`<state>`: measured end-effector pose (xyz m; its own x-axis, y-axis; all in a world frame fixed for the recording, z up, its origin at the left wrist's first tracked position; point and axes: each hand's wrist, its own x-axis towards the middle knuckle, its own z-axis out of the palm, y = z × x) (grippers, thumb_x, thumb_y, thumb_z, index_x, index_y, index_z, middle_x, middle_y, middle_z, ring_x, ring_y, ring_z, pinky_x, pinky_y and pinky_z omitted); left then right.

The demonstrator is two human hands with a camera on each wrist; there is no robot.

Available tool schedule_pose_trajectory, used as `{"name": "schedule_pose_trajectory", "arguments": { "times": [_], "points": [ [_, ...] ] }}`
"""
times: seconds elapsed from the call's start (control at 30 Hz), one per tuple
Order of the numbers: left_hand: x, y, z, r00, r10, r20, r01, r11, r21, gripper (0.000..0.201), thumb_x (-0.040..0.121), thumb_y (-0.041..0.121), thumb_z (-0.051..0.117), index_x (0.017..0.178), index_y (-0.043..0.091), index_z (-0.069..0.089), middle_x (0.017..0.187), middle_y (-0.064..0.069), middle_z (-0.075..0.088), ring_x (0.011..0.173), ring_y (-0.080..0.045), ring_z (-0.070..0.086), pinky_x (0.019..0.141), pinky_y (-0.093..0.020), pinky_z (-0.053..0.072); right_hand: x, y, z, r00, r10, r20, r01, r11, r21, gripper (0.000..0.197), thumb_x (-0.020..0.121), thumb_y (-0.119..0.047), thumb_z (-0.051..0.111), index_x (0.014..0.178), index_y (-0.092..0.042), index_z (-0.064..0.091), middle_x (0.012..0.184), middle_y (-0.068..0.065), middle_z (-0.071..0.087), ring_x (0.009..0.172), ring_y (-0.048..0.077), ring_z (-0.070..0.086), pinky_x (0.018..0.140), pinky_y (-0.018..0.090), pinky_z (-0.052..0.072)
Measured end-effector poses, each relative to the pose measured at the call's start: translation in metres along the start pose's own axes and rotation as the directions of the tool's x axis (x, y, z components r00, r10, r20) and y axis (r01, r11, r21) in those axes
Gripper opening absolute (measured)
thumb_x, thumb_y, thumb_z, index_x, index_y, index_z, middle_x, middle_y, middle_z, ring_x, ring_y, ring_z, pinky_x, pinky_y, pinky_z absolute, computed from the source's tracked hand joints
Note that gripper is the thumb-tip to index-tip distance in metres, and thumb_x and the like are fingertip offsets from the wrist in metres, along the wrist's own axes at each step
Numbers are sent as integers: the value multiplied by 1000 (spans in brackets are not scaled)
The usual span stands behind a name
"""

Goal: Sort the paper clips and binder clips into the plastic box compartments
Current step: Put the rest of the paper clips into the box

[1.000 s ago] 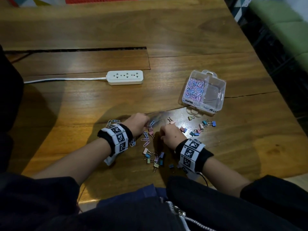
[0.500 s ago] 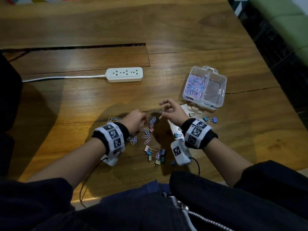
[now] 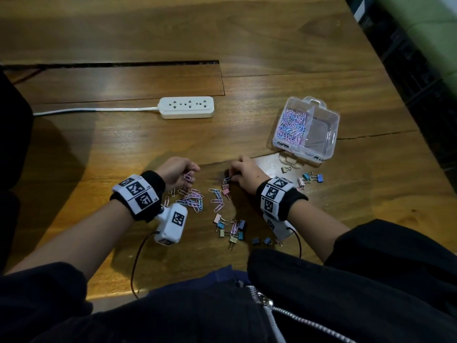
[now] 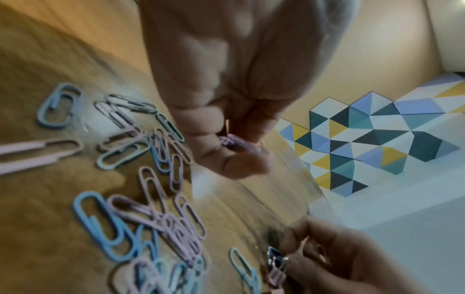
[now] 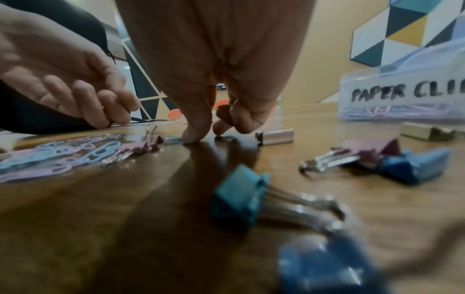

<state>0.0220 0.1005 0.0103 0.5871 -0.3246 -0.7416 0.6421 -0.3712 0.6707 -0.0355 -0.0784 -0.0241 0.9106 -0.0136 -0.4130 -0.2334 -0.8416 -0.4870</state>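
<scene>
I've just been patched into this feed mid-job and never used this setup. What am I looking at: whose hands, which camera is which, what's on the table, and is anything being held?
No machine here: a person works bare-handed, with a camera on the head and one on each wrist.

The big overview is the head camera. The two close, blurry pictures look along each hand from the wrists.

On the wooden table lie loose paper clips, scattered binder clips, a white power strip and a clear plastic box. Its left compartment holds paper clips; the right looks empty.

The left hand holds a few pink paper clips in its fingers. The right hand pinches at a small blue clip on the table.
</scene>
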Motion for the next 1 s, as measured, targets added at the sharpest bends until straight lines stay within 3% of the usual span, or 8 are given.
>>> {"name": "schedule_pose_trajectory", "arguments": {
  "times": [0.2, 0.3, 0.37, 0.43, 0.5, 0.67, 0.8, 1.0],
  "points": [
    [8, -8, -25, 1000, 12, -22, -13, 1000, -27, 34, 91, 20, 34, 57, 19, 29, 39, 9, 31, 31, -6, 25, 34, -15, 20, -5, 5, -6, 999, 7, -36, -6, 999, 43, 11, 84, -2, 53, 82, -12, 50, 101, 8, 48, 90, 17, 44, 83, 27, 44],
    [7, -15, -36, 954, 149, -259, -19, 895, 445, 21, 87, 22, 55, 69, 17, 45, 63, -1, 49, 52, -15, 43, 47, -21, 33, -10, 3, -14, 996, 18, -90, 0, 982, 191, 17, 83, 3, 52, 80, -14, 49, 89, 4, 51, 85, 16, 47, 62, 16, 33],
    [5, -21, -40, 918, 247, -312, 23, 750, 661, 18, 84, 22, 62, 88, 13, 48, 83, -4, 53, 72, -19, 49, 59, -27, 41, -12, 1, -16, 992, 12, -122, 24, 958, 285, 21, 83, 6, 50, 90, -13, 55, 91, 1, 51, 87, 13, 47, 66, 15, 34],
    [6, -28, -40, 925, 267, -270, 35, 649, 760, 32, 83, 28, 63, 103, 11, 46, 94, -4, 50, 86, -21, 48, 75, -31, 42, -13, -2, -14, 993, 42, -110, 5, 917, 400, 29, 85, 6, 46, 107, -9, 58, 99, 0, 53, 93, 11, 47, 77, 20, 38],
    [5, -34, -35, 933, 285, -218, 1, 606, 795, 28, 86, 31, 59, 99, 12, 44, 95, -6, 54, 85, -22, 50, 72, -31, 41, -12, -6, -11, 996, 54, -68, -14, 871, 492, 27, 88, 5, 41, 98, -8, 62, 100, 2, 59, 95, 12, 50, 83, 25, 40],
    [2, -47, -10, 964, 266, -3, -103, 383, 918, 25, 94, 39, 38, 98, 14, 42, 89, -6, 61, 77, -23, 55, 68, -34, 47, -17, -14, -6, 974, 63, 216, -203, 662, 722, 31, 90, -5, 38, 62, -12, 50, 63, 3, 48, 45, 7, 49, 49, 21, 30],
    [0, -50, 8, 971, 220, 91, -159, 316, 935, 37, 90, 51, 37, 104, 17, 39, 93, -2, 58, 79, -20, 55, 73, -33, 49, -19, -19, 6, 925, 32, 378, -258, 783, 566, 29, 92, -17, 46, 64, -14, 50, 62, 1, 49, 53, 11, 45, 52, 20, 35],
    [0, -50, 19, 965, 220, 140, -185, 199, 962, 58, 82, 54, 52, 121, 17, 32, 112, -7, 62, 96, -24, 60, 83, -36, 52, -17, -11, 3, 973, 165, 162, -225, 842, 490, 31, 95, -13, 36, 68, -16, 49, 65, -1, 50, 60, 10, 45, 56, 21, 35]
  ]
}}
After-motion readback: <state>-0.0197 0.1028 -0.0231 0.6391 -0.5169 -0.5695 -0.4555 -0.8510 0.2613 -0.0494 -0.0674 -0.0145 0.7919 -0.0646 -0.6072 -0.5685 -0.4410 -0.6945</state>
